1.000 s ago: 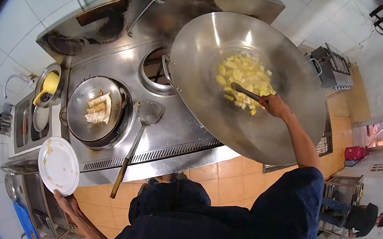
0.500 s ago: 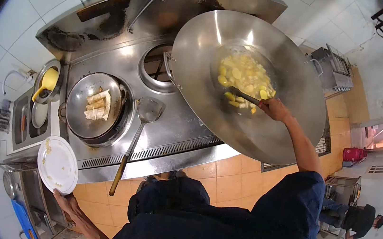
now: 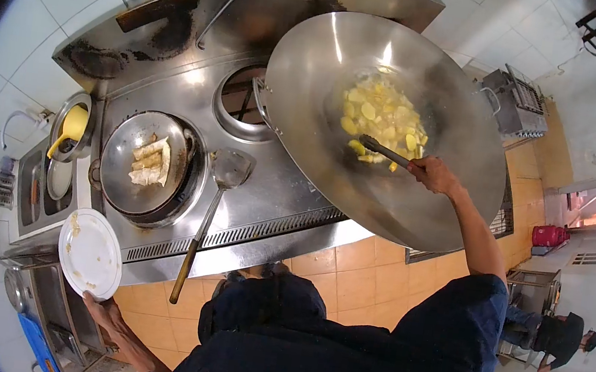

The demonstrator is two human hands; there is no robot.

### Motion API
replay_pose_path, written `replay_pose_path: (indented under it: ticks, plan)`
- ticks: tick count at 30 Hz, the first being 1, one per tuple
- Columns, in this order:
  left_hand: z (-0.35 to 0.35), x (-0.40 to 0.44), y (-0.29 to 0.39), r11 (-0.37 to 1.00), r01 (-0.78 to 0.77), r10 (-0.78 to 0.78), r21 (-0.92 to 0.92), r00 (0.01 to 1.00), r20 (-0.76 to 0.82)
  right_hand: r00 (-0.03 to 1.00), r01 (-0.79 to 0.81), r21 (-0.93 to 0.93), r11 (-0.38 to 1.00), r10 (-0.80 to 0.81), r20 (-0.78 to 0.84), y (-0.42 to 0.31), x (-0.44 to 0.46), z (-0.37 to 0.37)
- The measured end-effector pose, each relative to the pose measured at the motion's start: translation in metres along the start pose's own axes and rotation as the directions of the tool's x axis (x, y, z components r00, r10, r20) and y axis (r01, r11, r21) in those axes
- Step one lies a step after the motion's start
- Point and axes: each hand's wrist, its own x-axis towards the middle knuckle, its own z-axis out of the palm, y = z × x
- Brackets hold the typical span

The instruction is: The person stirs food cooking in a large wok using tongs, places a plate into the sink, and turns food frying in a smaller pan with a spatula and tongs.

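Note:
My right hand is closed around a pair of tongs, their dark tip at the lower edge of the food. Yellow slices and pieces lie in oil or liquid in the middle of a very large steel wok. At the lower left, my left hand grips the rim of a white plate with yellowish food smears on it. The plate is tilted, held off the front left of the stove. To its right, a smaller wok holds pale, browned folded pieces.
A long-handled wok spatula lies on the steel stove top, its handle overhanging the front edge. Beside an open burner ring rises a faucet. A yellow ladle rests in a pot at left. Another person stands far right.
My right hand and the tongs have shifted slightly right, and the tongs' tip now shows clear of the pieces around it. My left hand keeps the plate in nearly the same place.

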Motion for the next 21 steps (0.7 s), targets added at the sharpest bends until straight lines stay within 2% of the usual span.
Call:
replay_pose_path:
  ticks: [4,7,9,12,15,18,21]
  plan:
    - [0.021,-0.015,0.007,0.999,0.046,-0.045,0.006,0.997,-0.055,0.998,0.035,-0.063,0.997,-0.038,-0.050,0.001,0.002,0.007]
    - [-0.004,0.000,0.003,1.000,0.006,-0.005,-0.013,0.998,0.060,0.987,0.121,-0.089,0.989,-0.130,-0.099,0.008,0.004,0.014]
    - [-0.005,0.001,0.003,1.000,0.011,-0.011,-0.002,1.000,0.021,0.964,0.201,-0.116,0.973,-0.218,-0.154,0.007,0.003,0.016]
    - [0.002,-0.005,0.006,1.000,0.021,-0.021,-0.003,1.000,-0.012,1.000,-0.024,-0.003,1.000,0.024,-0.018,-0.002,0.001,0.012]
    - [0.011,-0.012,0.010,1.000,0.012,-0.011,0.028,0.999,-0.042,0.999,-0.024,0.044,0.999,0.025,-0.034,-0.004,-0.001,0.014]
    - [0.008,-0.008,0.008,0.999,0.015,-0.014,0.032,0.999,-0.047,0.997,0.029,-0.033,0.999,-0.031,-0.072,0.003,0.002,0.019]
    - [0.003,-0.004,0.007,0.999,0.022,-0.021,0.034,0.999,-0.040,0.996,0.044,0.016,0.999,-0.043,-0.075,0.002,0.000,0.021]
